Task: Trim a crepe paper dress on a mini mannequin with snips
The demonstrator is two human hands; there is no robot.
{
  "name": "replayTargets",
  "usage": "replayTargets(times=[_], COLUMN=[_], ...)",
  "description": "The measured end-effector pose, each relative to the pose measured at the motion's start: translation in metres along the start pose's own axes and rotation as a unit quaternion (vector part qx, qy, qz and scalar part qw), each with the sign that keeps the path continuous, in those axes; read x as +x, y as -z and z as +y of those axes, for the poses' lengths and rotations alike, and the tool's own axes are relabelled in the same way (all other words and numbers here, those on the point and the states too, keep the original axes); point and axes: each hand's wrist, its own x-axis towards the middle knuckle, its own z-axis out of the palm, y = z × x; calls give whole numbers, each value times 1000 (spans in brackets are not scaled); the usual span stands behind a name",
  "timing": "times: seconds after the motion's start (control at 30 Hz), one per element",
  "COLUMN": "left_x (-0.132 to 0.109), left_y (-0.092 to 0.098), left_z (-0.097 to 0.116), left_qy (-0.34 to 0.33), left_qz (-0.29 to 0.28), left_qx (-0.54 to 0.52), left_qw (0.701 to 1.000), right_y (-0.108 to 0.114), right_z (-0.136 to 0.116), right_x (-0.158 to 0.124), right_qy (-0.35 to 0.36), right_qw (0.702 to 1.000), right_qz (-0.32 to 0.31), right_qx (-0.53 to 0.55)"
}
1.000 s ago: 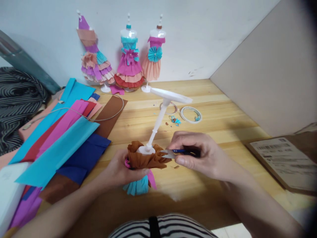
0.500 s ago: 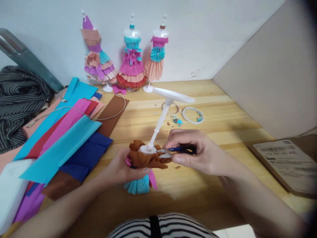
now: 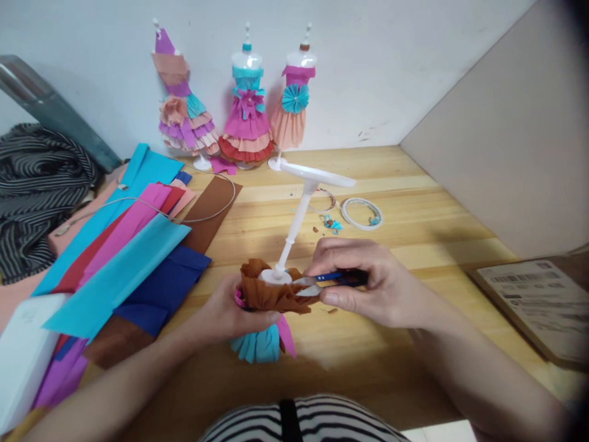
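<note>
My left hand (image 3: 232, 313) is closed round a small dress-form mannequin turned upside down, its white stand (image 3: 297, 227) and round base pointing up. Brown crepe paper (image 3: 276, 296) forms a ruffled skirt around the stand's lower end. Below my fingers hang turquoise pleated paper (image 3: 256, 345) and a pink strip (image 3: 286, 334). My right hand (image 3: 368, 282) grips small dark-blue-handled scissors (image 3: 332, 279), their blades parted at the right edge of the brown paper. How the blades meet the paper is partly hidden by my fingers.
Three dressed mannequins (image 3: 248, 116) stand along the wall. Coloured paper sheets (image 3: 124, 270), a cable (image 3: 207, 218) and a white box (image 3: 30, 350) lie left. Tape rolls (image 3: 362, 213) and paper scraps (image 3: 331, 224) sit beyond my hands. A cardboard package (image 3: 534, 301) lies right.
The scissors stay at the brown paper's edge with barely any movement. The mannequin is tilted almost the same, and the whole view has shifted slightly.
</note>
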Motion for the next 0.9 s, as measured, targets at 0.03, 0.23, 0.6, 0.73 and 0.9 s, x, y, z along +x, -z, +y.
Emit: replayTargets(times=[0.03,0.23,0.6,0.73,0.9], left_x=[0,-1,-1,0,1], left_y=[0,0,-1,-4,-4], left_z=[0,3,3,9,8], left_qy=[-2,-3,-2,3,2], left_qz=[3,30,47,34,22], left_qx=[2,33,26,5,-8], left_qw=[1000,999,999,999,1000], right_y=[0,-3,-3,-4,-5], right_z=[-1,-2,3,2,3], right_x=[1,0,1,0,0], right_qy=[1,-5,9,8,8], right_qw=[1000,1000,1000,1000,999], right_qz=[2,12,14,21,27], right_qx=[0,26,10,15,25])
